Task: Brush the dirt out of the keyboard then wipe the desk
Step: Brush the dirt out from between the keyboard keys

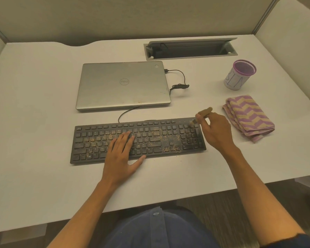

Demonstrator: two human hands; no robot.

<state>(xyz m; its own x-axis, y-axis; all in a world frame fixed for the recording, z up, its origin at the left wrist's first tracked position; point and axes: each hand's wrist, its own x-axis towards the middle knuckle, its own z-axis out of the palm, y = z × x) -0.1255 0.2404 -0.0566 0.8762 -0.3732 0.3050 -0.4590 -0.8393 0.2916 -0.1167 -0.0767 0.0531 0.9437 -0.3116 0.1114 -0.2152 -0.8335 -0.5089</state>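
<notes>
Brushing step, barely begun imo. Right hand [217, 130] pinches small brush [200, 116] at keyboard [138, 140] top-right corner; left hand [123, 154] flat on keys. Crumbs [166, 136] everywhere, so next sweep leftward. Towel [249, 117] waits on table [34, 104].

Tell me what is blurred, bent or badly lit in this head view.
Head view: the brush in the right hand is smeared by motion; the wide lens bows the desk edges; warm, dim, even light, soft shadows, no glare; the keyboard legends are too soft to read.
</notes>
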